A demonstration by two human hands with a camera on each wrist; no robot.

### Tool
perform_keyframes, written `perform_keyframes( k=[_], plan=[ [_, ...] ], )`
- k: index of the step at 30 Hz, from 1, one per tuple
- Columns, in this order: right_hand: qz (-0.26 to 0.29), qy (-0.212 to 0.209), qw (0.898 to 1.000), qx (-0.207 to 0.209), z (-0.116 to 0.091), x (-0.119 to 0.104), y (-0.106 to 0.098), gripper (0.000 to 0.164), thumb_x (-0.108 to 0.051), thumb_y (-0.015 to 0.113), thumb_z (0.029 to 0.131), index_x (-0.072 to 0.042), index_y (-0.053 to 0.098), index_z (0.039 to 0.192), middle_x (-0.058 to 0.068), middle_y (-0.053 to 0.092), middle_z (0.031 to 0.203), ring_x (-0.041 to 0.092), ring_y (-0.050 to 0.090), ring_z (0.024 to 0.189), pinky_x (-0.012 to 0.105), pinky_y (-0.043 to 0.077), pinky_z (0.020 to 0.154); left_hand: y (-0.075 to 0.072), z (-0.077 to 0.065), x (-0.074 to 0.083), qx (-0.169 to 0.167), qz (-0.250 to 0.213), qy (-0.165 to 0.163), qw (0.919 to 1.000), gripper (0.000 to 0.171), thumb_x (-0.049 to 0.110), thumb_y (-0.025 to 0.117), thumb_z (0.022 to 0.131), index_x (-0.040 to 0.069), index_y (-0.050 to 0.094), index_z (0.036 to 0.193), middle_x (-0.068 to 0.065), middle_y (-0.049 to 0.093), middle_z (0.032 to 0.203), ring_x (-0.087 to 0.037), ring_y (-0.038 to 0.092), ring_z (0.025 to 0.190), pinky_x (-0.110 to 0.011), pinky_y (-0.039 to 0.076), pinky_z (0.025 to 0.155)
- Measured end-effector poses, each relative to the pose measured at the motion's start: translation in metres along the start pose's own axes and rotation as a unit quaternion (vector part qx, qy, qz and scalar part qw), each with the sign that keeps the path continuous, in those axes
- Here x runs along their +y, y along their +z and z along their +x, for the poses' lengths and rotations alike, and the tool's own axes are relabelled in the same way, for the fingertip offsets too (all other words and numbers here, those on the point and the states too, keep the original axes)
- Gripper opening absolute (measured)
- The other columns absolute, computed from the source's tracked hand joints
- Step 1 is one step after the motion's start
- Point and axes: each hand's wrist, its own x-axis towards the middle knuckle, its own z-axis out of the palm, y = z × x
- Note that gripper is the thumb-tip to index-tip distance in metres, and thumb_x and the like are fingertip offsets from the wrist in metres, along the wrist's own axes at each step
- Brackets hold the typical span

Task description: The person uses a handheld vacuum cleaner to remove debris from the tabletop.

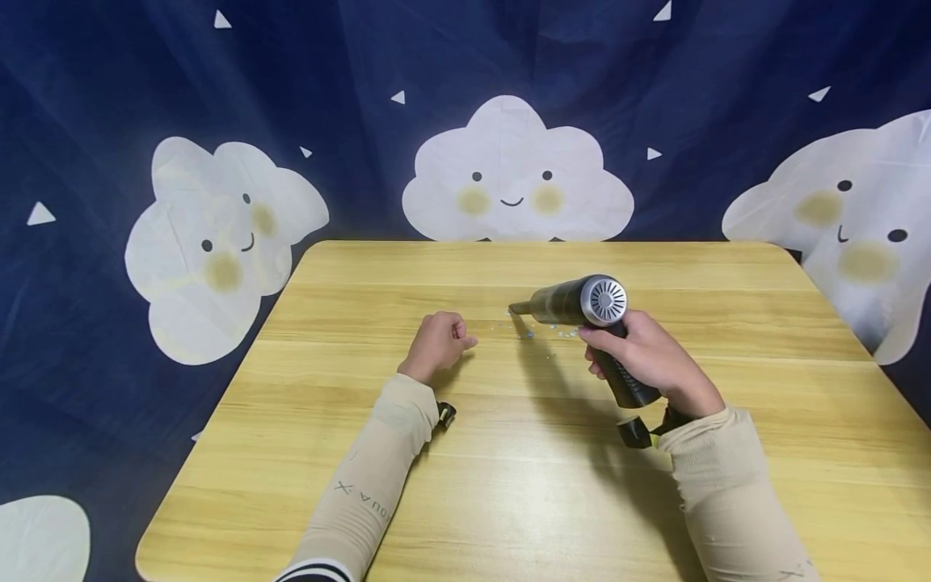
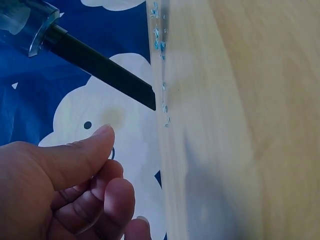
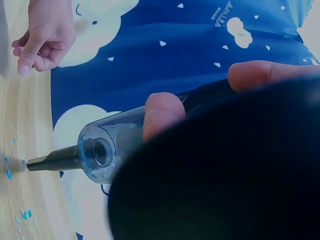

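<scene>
A black handheld vacuum cleaner [image 1: 562, 304] with a clear front chamber and a silver vented end is gripped by its handle in my right hand [image 1: 658, 360]. Its narrow black nozzle [image 2: 107, 72] slants down and left, the tip close over the table. Small blue and white scraps [image 3: 25, 215] lie scattered around and to the right of the tip. My left hand [image 1: 436, 343], left of the scraps, hovers low over the wood with loosely curled fingers and holds nothing. In the right wrist view the vacuum's dark body hides most of the right hand.
The light wooden table [image 1: 349, 453] has rounded corners. Behind it and at its left hangs a dark blue curtain [image 1: 364, 48] printed with white clouds and triangles. Both forearms, in beige sleeves [image 1: 367, 477], reach in from the front edge.
</scene>
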Motion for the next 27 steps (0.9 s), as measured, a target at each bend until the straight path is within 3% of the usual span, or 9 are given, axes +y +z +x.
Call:
perform_keyframes(
  k=[27],
  plan=[
    [0.0,-0.009,1.0,-0.001,0.0003,-0.001,0.0031,0.034,-0.021,0.056,0.096,0.007,0.051,0.115,0.017,0.06,0.076,0.025,0.063,0.06,0.037,0.056,0.056,-0.0012,0.0015,0.0027,0.0,-0.006,-0.035,0.9994,0.019,0.019,0.073,0.084,0.011,0.059,0.074,-0.003,0.06,0.07,-0.019,0.054,0.066,-0.035,0.048,0.071]
  ],
)
